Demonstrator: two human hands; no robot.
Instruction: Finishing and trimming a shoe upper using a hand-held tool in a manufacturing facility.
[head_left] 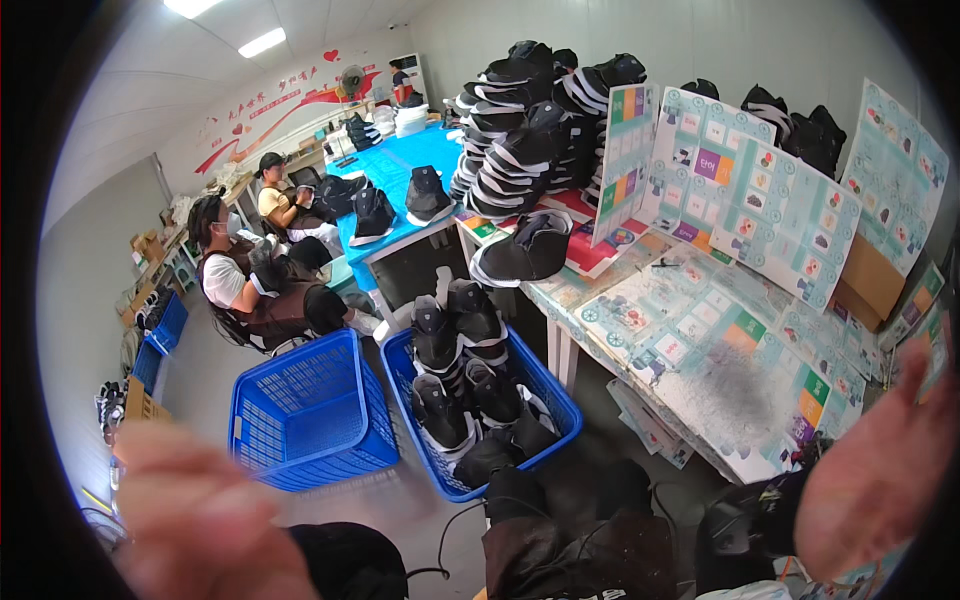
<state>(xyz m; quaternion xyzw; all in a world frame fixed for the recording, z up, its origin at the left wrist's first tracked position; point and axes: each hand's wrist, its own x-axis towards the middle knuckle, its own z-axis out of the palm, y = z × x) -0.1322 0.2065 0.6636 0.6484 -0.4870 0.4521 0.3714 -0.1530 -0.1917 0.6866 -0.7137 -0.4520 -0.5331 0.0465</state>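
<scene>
My left hand (195, 515) is raised close at the lower left, blurred, its fingers seemingly curled; whether anything is in them is hidden. At the lower right my right hand (880, 470) is up with the palm showing and the fingers apart, holding nothing I can see. A black piece (735, 535), partly covered and too dark to name, lies beside that hand. Ahead of my knees a blue basket (575, 415) holds several black-and-white shoe uppers (440, 410). One more shoe upper (525, 250) rests at the near left corner of the worktable (690, 375).
An empty blue basket (315, 440) stands left of the full one. Tall stacks of shoe uppers (510, 150) and upright printed boards (760, 190) line the worktable's back. Two seated people (240, 270) are by a blue-covered table (395, 165). A cable (440, 545) crosses near my legs.
</scene>
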